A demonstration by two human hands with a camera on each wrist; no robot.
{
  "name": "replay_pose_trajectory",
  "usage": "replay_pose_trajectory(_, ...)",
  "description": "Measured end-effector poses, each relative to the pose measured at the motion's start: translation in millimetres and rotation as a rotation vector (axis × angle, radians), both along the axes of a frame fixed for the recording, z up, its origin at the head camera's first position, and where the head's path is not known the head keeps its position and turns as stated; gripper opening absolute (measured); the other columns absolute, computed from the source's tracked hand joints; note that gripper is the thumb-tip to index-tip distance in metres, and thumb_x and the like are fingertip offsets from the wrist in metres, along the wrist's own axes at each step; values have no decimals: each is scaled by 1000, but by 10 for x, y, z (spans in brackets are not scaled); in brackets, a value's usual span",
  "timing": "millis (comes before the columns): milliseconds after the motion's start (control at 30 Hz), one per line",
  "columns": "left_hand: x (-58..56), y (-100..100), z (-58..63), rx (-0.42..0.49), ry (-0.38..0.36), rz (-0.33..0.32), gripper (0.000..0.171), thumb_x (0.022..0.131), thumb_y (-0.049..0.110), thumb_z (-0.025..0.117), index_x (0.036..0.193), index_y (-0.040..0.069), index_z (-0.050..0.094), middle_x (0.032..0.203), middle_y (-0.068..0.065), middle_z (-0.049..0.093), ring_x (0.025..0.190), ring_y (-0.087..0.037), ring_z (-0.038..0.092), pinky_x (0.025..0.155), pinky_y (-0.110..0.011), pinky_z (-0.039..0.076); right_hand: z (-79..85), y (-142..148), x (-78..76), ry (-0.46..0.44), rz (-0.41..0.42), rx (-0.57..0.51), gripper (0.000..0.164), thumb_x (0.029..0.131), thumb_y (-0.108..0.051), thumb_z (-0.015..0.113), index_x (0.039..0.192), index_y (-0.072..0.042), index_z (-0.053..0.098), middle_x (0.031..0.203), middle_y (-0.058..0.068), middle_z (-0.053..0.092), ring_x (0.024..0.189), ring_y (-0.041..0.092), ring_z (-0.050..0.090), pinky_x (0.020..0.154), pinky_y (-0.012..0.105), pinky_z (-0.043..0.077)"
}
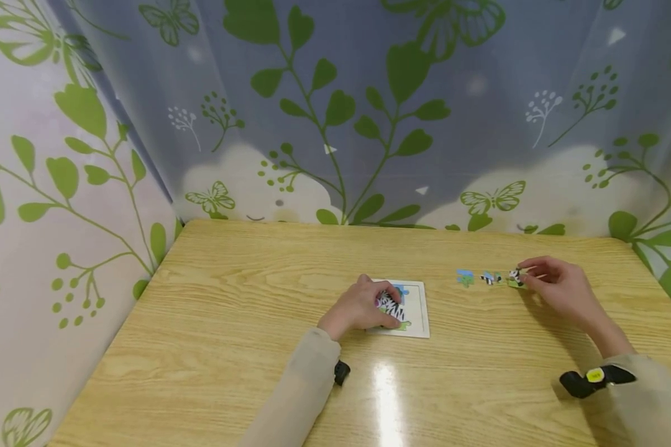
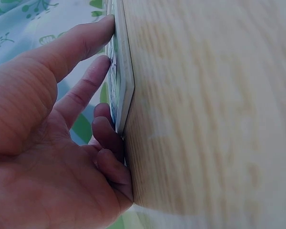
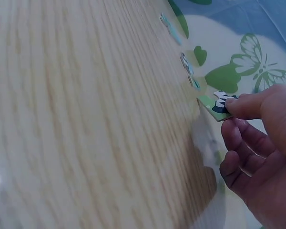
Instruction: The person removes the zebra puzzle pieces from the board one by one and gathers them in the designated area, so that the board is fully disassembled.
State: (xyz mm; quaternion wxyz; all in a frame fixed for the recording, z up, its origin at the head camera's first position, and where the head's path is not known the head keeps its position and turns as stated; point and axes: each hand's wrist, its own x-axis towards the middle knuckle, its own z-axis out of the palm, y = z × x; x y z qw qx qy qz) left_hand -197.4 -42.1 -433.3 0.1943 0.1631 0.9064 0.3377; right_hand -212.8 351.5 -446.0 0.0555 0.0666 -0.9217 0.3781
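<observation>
A square white puzzle board (image 1: 418,310) with a partly filled zebra picture (image 1: 391,307) lies on the table. My left hand (image 1: 363,305) rests over its left side. In the left wrist view the thumb and index fingertip touch the top of the board (image 2: 126,71), while the other fingers bend at its edge. At the right, my right hand (image 1: 561,287) pinches a puzzle piece (image 3: 220,105) between thumb and fingers. This piece is green with black and white markings and is tilted, one corner close to the table. Two further puzzle pieces, a blue-green one (image 1: 465,277) and a striped one (image 1: 490,278), lie left of it.
The wood-grain table (image 1: 246,298) reaches back to a curtain (image 1: 335,124) printed with green leaves and butterflies. A similar patterned curtain (image 1: 28,205) stands along the left side. Dark wrist cameras (image 1: 584,382) sit at both cuffs.
</observation>
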Motion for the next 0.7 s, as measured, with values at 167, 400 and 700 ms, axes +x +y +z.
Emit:
replay_pose_trajectory(167,-5,-2,0,-3,7,-4,34,83,33,85,113,29,69,115,-4,49,98,-19,44,82,-32,37,-25,33,-58,-7,-19,43,25,101,-15,64,121,0,66,97,14,68,71,-4,61,54,26,51)
replay_pose_trajectory(400,-6,-1,0,-17,13,-13,34,84,34,84,113,30,69,114,-4,48,98,-18,44,82,-32,36,-84,62,-130,-12,-24,95,26,101,-16,63,121,1,67,105,24,67,74,-14,53,56,25,51)
replay_pose_trajectory(700,-13,-1,-15,-18,22,-16,34,83,35,85,113,30,69,114,-5,48,98,-18,44,82,-31,36,-105,77,-179,6,-6,174,23,99,-15,66,117,-1,71,102,21,71,73,-12,51,60,21,47)
